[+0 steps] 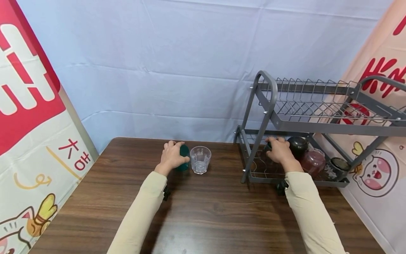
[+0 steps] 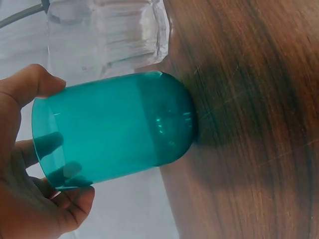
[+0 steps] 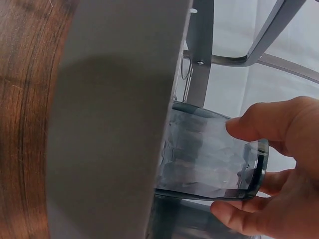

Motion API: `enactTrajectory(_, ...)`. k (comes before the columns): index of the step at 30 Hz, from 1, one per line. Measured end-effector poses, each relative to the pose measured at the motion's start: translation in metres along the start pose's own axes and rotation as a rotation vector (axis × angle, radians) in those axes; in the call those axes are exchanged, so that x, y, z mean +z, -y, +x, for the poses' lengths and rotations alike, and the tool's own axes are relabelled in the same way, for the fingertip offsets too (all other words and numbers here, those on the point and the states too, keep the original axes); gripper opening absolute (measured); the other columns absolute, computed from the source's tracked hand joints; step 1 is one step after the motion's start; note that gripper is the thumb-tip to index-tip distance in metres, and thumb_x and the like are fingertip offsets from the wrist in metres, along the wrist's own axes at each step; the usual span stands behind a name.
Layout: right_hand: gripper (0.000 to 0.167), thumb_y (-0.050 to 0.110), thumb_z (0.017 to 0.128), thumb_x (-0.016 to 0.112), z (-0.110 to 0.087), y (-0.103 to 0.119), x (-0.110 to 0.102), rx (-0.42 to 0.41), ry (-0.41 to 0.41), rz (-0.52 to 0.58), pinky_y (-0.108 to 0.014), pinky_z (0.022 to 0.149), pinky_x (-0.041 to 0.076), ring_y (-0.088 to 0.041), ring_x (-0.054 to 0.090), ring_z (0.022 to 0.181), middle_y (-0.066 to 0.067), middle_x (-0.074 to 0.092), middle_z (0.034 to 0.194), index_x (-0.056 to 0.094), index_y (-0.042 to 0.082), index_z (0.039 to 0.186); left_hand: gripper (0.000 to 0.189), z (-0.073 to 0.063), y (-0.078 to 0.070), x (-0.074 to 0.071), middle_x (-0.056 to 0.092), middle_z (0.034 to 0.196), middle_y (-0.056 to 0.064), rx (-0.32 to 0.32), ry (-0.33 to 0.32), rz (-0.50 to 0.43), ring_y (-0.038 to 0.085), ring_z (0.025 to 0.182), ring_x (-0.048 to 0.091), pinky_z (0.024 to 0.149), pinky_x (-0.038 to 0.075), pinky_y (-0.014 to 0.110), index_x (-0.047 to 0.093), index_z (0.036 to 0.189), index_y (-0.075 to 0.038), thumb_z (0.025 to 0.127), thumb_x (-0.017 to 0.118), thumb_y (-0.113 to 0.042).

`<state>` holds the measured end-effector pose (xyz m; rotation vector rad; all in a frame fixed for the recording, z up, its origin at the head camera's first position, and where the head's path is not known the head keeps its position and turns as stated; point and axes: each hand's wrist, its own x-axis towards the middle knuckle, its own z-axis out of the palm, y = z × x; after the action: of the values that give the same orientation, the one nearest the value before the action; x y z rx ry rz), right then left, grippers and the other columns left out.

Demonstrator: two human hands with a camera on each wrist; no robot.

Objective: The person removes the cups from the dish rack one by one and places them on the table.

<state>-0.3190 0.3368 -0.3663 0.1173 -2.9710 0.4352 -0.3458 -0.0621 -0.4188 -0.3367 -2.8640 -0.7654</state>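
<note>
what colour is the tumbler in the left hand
The tumbler is a translucent teal; it shows best in the left wrist view.

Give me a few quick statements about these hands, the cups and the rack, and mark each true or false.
1. The left hand grips a green cup. True.
2. The right hand grips a grayish glass on the lower tier of the rack. True.
3. The clear glass stands inside the rack. False: it stands on the table.
4. The reddish glass is on the upper tier. False: it is on the lower tier.
</note>
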Motion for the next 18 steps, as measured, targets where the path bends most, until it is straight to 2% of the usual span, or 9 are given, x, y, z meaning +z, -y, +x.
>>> enactTrajectory(7, 0.042, 0.006, 0.085, 0.06, 0.0, -0.002, -0.002, -0.007, 0.006, 0.012, -0.06, 0.076, 0.036, -0.056, 0.03, 0.101, -0.039, 0.031, 0.12, 0.046, -0.003, 0.123, 0.066, -0.001, 0.001, 0.001, 0.04, 0.127, 0.021, -0.004, 0.006, -0.007, 0.034, 0.099, 0.036, 0.075, 0.039, 0.042, 0.049, 0.136, -0.013, 0.077, 0.071, -0.034)
enactTrajectory(10, 0.04, 0.006, 0.084, 0.061, 0.0, -0.003, -0.004, -0.014, 0.008, 0.021, -0.061, 0.075, 0.036, -0.057, 0.031, 0.1, -0.039, 0.033, 0.117, 0.047, -0.003, 0.121, 0.071, -0.002, 0.0, 0.0, 0.037, 0.13, 0.022, -0.006, 0.036, -0.007, 0.035, 0.104, 0.036, 0.078, 0.039, 0.044, 0.045, 0.139, -0.014, 0.078, 0.072, -0.036)
enactTrajectory(15, 0.038, 0.005, 0.083, 0.061, -0.001, -0.001, -0.013, -0.043, -0.042, 0.048, -0.064, 0.079, 0.033, -0.059, 0.031, 0.103, -0.04, 0.032, 0.119, 0.049, -0.002, 0.118, 0.078, -0.004, -0.004, -0.009, 0.036, 0.13, 0.023, -0.004, 0.06, -0.001, 0.037, 0.106, 0.036, 0.08, 0.037, 0.048, 0.041, 0.141, -0.013, 0.076, 0.074, -0.04)
enactTrajectory(18, 0.038, 0.004, 0.084, 0.061, -0.003, 0.002, -0.017, -0.047, -0.064, 0.055, -0.065, 0.081, 0.031, -0.059, 0.029, 0.106, -0.04, 0.03, 0.123, 0.049, -0.002, 0.119, 0.075, -0.004, -0.008, -0.014, 0.037, 0.128, 0.022, 0.001, 0.052, 0.006, 0.036, 0.104, 0.037, 0.08, 0.037, 0.048, 0.043, 0.139, -0.012, 0.077, 0.074, -0.04)
